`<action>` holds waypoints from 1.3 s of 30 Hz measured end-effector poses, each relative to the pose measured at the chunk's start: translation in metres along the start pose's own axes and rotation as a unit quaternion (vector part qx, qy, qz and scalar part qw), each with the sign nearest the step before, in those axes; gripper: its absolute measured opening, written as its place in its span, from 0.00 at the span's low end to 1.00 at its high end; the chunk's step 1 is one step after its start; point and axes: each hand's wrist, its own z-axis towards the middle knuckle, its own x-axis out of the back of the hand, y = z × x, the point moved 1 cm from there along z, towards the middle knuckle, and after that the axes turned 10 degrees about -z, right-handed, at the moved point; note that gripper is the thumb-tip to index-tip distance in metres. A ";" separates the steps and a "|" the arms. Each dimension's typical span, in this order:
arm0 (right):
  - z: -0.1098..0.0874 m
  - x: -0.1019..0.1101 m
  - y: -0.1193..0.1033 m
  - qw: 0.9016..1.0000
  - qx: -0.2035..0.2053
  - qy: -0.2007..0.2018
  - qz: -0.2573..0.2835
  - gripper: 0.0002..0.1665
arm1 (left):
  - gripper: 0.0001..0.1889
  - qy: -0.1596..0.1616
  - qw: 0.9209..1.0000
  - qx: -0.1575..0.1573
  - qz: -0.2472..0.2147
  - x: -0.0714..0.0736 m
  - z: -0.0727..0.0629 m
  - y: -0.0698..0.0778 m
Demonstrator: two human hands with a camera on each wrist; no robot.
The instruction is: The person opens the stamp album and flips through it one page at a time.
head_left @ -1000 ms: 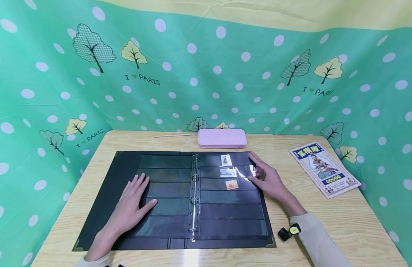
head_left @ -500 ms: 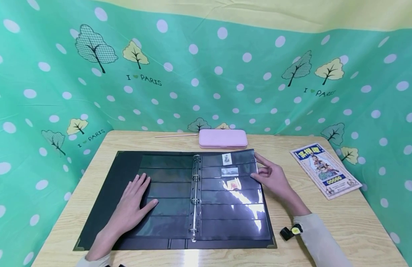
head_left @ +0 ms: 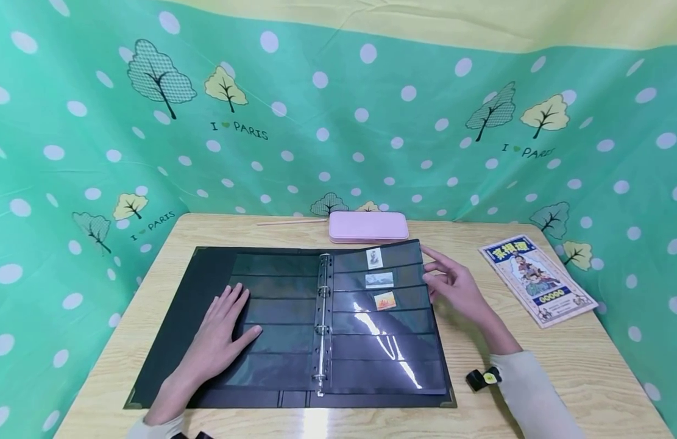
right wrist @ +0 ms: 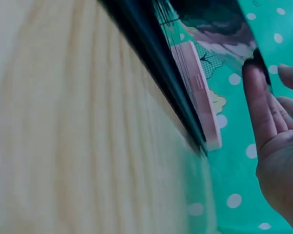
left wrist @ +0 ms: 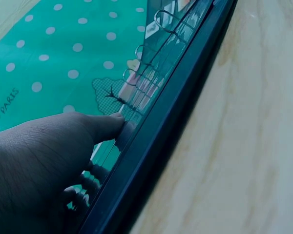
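Note:
A black ring-binder stamp album [head_left: 168, 323] lies spread on the table. My left hand [head_left: 214, 341] rests flat on its left side, fingers straight and spread over the clear-pocket page [head_left: 278, 311]. On the right, a dark stamp page [head_left: 382, 347] has its outer edge lifted off the album. It bears three stamps: a grey portrait [head_left: 374, 258], a grey landscape [head_left: 379, 280] and an orange one [head_left: 385, 300]. My right hand [head_left: 461, 296] is at that raised edge; in the right wrist view, fairly straight fingers [right wrist: 258, 105] touch the page from beneath, the other fingertips apart from it.
Behind the album stand a pink case [head_left: 368, 226] and a thin pink stick [head_left: 291, 222]. A printed booklet [head_left: 537, 280] lies at the right. Metal rings [head_left: 322, 329] run down the album's middle. A green dotted curtain [head_left: 338, 122] encloses the table's back and sides.
The right page's outer edge has risen, its top corner moving up and slightly right. My right thumb has shifted from on the page to its edge. My left hand keeps its place.

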 end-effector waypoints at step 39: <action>-0.027 -0.057 -0.084 0.953 0.168 -0.140 0.212 0.39 | 0.24 0.054 0.979 -0.121 -0.156 -0.009 0.021 0.125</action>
